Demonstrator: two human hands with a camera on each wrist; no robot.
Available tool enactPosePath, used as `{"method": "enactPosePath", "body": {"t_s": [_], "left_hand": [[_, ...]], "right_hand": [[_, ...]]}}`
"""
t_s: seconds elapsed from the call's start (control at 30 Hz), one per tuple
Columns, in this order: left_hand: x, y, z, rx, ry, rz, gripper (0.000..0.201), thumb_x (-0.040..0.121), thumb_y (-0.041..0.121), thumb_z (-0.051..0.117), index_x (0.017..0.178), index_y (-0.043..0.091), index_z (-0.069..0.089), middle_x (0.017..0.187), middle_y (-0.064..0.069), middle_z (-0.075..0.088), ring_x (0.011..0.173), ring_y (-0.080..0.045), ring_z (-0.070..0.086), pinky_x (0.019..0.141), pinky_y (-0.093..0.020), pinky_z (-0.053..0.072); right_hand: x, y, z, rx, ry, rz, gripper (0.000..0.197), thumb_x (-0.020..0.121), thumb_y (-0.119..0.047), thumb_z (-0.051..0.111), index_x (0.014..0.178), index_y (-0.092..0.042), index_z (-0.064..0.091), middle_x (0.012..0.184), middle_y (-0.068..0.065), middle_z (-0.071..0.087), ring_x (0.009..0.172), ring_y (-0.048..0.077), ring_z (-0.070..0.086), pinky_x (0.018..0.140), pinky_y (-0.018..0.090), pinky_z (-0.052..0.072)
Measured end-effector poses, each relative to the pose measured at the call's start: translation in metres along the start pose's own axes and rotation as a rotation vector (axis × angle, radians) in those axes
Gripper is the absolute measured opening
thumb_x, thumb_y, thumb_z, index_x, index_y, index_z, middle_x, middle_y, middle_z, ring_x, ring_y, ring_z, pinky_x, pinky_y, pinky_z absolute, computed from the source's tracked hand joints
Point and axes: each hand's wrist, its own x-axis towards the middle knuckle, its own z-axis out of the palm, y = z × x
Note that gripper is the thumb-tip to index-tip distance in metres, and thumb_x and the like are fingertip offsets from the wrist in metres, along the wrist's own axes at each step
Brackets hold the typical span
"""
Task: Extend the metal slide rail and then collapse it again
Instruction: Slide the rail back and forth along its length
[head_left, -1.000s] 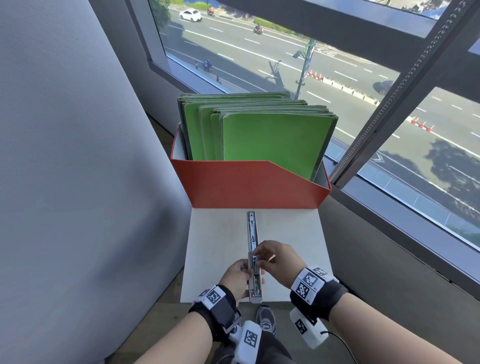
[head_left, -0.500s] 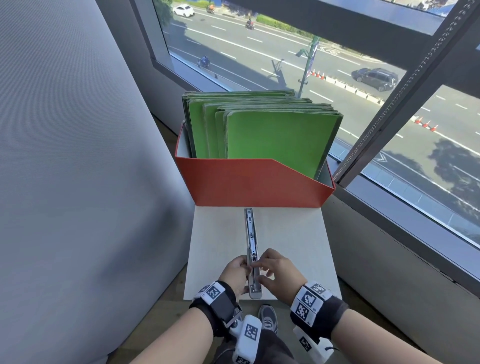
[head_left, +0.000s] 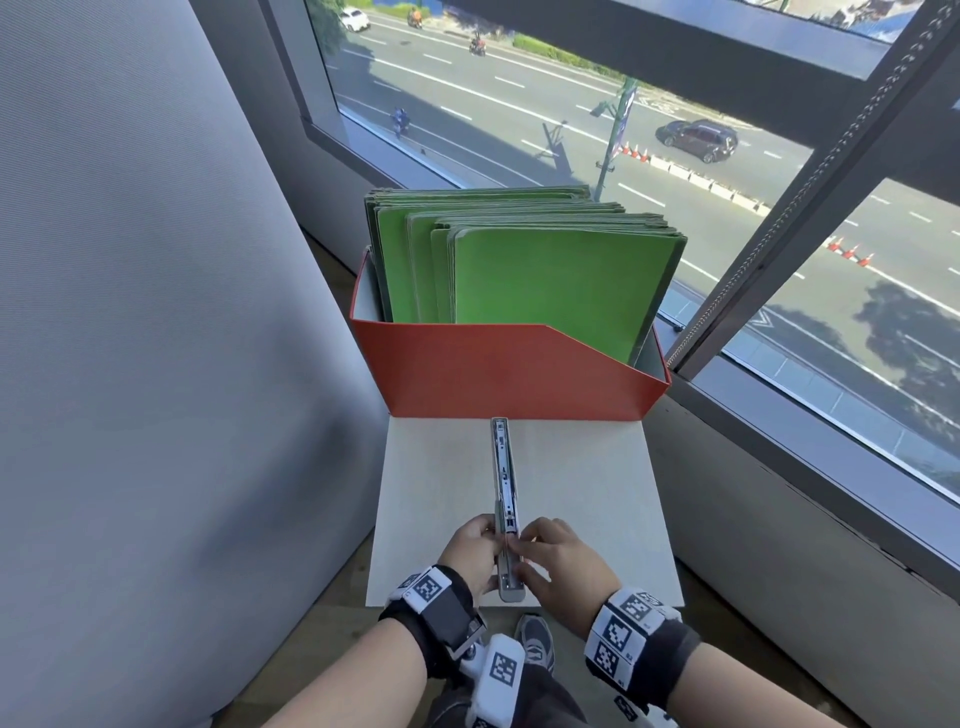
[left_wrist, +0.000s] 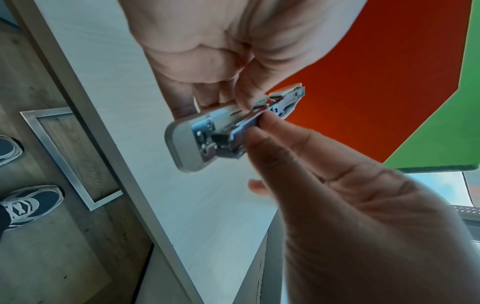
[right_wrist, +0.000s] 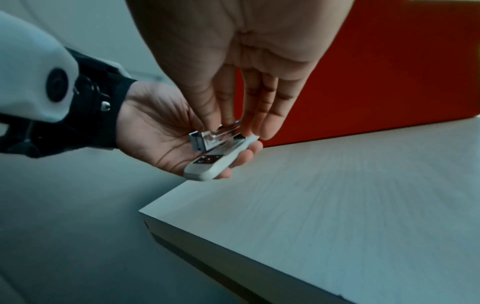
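The metal slide rail (head_left: 503, 483) is a narrow silver strip pointing away from me over the white table (head_left: 587, 493), its far tip near the red box. My left hand (head_left: 475, 548) cradles the grey near end (right_wrist: 211, 164) from the left and underneath, fingers curled round it. My right hand (head_left: 545, 553) comes from the right, and its fingertips (right_wrist: 218, 123) pinch the shiny inner section (right_wrist: 218, 136). In the left wrist view the rail (left_wrist: 207, 131) sits between both hands above the table, the right hand (left_wrist: 337, 195) in front.
A red box (head_left: 509, 374) holding several upright green folders (head_left: 545, 280) stands at the table's far edge. A grey partition (head_left: 156, 312) rises on the left, a window and sill (head_left: 805, 467) on the right. My shoes (left_wrist: 26, 203) stand on the wooden floor below.
My right hand has slid along the rail towards me, closer to the near end. The left hand keeps its hold on that end.
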Motion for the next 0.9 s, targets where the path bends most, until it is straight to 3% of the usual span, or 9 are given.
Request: {"method": "enactPosePath", "body": {"t_s": [0.07,0.13,0.3,0.4,0.5,0.63,0.73,0.8,0.9], "left_hand": [[0.001,0.0,-0.001,0.0,-0.004,-0.001,0.02,0.092,-0.001,0.043,0.092,0.01,0.06,0.072,-0.008,0.058,0.061,-0.02,0.057,0.06,-0.035,0.052],[0.001,0.0,-0.002,-0.001,-0.007,0.006,0.02,0.092,-0.002,0.043,0.098,0.008,0.059,0.073,-0.008,0.058,0.062,-0.02,0.057,0.061,-0.033,0.051],[-0.001,0.0,-0.004,-0.02,-0.028,-0.024,0.028,0.095,-0.002,0.033,0.102,0.01,0.058,0.083,-0.007,0.069,0.066,-0.02,0.067,0.063,-0.03,0.052],[-0.006,-0.001,-0.002,-0.008,-0.057,-0.033,0.029,0.094,-0.002,0.031,0.099,0.012,0.056,0.09,-0.01,0.071,0.065,-0.022,0.068,0.059,-0.027,0.052],[-0.011,-0.003,0.001,0.005,-0.074,-0.02,0.028,0.093,-0.002,0.031,0.096,0.012,0.054,0.085,-0.012,0.07,0.059,-0.021,0.066,0.053,-0.024,0.051],[-0.016,-0.006,0.005,-0.06,-0.119,-0.028,0.023,0.095,0.002,0.033,0.089,0.013,0.053,0.068,-0.01,0.061,0.049,-0.019,0.059,0.049,-0.026,0.047],[-0.016,-0.009,0.003,-0.103,-0.105,-0.05,0.021,0.095,0.006,0.035,0.094,0.015,0.054,0.065,-0.008,0.059,0.052,-0.02,0.055,0.049,-0.03,0.05],[-0.016,-0.01,0.003,-0.11,-0.086,-0.072,0.021,0.095,0.007,0.034,0.096,0.015,0.053,0.064,-0.008,0.059,0.051,-0.02,0.054,0.051,-0.029,0.048],[-0.015,-0.01,0.004,-0.087,-0.033,-0.11,0.022,0.093,0.006,0.033,0.094,0.015,0.053,0.066,-0.008,0.057,0.051,-0.02,0.051,0.052,-0.027,0.044]], "right_hand": [[-0.001,0.001,0.0,-0.045,-0.019,-0.034,0.029,0.087,-0.024,0.053,0.114,-0.019,0.062,0.108,0.007,0.063,0.103,0.026,0.055,0.077,0.039,0.056],[0.002,0.0,-0.006,-0.007,-0.07,-0.002,0.03,0.089,-0.027,0.051,0.118,-0.023,0.06,0.113,0.004,0.061,0.105,0.021,0.053,0.082,0.036,0.054],[0.035,-0.001,-0.039,0.213,-0.01,0.216,0.033,0.092,-0.025,0.051,0.126,-0.024,0.054,0.107,-0.002,0.066,0.084,0.01,0.06,0.08,0.024,0.051],[0.064,0.01,-0.048,0.28,-0.034,0.391,0.041,0.092,-0.028,0.05,0.132,-0.017,0.047,0.112,0.004,0.068,0.09,0.019,0.064,0.087,0.036,0.053],[0.088,0.016,-0.049,0.454,-0.096,0.511,0.049,0.091,-0.031,0.053,0.135,-0.012,0.04,0.114,0.012,0.067,0.089,0.025,0.067,0.082,0.041,0.057],[0.112,0.016,-0.055,0.716,-0.078,0.562,0.029,0.092,-0.02,0.054,0.115,-0.001,0.053,0.109,0.021,0.068,0.087,0.031,0.067,0.081,0.046,0.058],[0.119,0.019,-0.053,0.812,-0.072,0.599,0.013,0.091,-0.015,0.057,0.093,-0.002,0.058,0.088,0.018,0.07,0.085,0.036,0.067,0.087,0.056,0.054],[0.121,0.02,-0.052,0.798,-0.088,0.613,0.012,0.09,-0.013,0.058,0.093,-0.002,0.058,0.081,0.016,0.068,0.081,0.033,0.065,0.088,0.056,0.053],[0.123,0.017,-0.054,0.695,-0.118,0.562,0.012,0.089,-0.014,0.059,0.095,-0.003,0.057,0.09,0.02,0.067,0.081,0.032,0.065,0.085,0.054,0.055]]}}
